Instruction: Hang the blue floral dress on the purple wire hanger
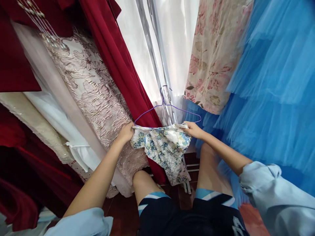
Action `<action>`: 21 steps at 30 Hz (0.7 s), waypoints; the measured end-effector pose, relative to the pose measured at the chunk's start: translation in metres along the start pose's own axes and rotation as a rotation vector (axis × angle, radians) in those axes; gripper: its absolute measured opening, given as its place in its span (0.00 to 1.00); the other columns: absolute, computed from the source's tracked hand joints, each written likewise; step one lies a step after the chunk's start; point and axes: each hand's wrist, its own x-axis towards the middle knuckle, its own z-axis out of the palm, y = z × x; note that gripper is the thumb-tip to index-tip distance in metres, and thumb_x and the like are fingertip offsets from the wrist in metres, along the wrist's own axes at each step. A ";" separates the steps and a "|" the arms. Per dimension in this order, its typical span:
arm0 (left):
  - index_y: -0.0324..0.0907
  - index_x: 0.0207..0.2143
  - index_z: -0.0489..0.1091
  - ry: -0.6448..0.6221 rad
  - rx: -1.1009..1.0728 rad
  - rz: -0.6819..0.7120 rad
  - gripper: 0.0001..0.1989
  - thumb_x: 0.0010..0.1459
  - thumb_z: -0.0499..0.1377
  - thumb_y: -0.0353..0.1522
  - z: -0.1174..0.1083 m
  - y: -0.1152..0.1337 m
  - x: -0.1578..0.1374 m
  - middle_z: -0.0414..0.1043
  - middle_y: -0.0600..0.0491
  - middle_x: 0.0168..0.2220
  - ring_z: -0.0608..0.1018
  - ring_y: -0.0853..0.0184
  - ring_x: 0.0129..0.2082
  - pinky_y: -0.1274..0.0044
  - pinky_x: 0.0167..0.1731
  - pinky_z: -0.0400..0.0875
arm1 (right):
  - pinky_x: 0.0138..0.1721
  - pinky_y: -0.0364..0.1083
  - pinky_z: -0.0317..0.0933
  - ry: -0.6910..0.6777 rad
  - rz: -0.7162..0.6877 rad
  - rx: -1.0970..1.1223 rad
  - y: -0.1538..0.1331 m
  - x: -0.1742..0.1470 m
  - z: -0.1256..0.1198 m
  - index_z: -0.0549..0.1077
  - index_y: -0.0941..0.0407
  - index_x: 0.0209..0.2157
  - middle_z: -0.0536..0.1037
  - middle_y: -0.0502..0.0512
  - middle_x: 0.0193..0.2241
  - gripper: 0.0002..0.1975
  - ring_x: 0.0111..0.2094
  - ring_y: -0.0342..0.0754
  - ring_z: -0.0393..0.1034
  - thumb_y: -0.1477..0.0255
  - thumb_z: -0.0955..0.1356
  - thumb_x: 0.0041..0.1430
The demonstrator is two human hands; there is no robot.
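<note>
A white garment with a blue and yellow floral print [163, 149] hangs stretched between my two hands in the middle of the view. My left hand [127, 131] is closed on its upper left corner. Its upper right corner is pinched in my right hand [194, 129]. Just behind the top edge is a purple wire hanger [157, 107], its hook up by the metal stand and its right end sticking out past the fabric. Whether the fabric is fixed to the hanger's lower bar cannot be made out.
On the left hang dark red garments [123, 52] and a pink brocade dress [95, 88]. A blue tulle dress [270, 98] and a pink floral garment [209, 62] hang on the right. Metal stand poles [154, 49] rise ahead, before a white curtain [182, 36].
</note>
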 end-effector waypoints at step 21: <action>0.42 0.41 0.69 0.536 -0.200 0.193 0.14 0.59 0.47 0.23 -0.022 0.074 0.008 0.72 0.48 0.41 0.74 0.61 0.44 0.72 0.48 0.65 | 0.54 0.52 0.59 0.539 -0.073 -0.011 -0.019 -0.021 -0.032 0.74 0.56 0.32 0.72 0.60 0.42 0.09 0.50 0.55 0.66 0.68 0.64 0.61</action>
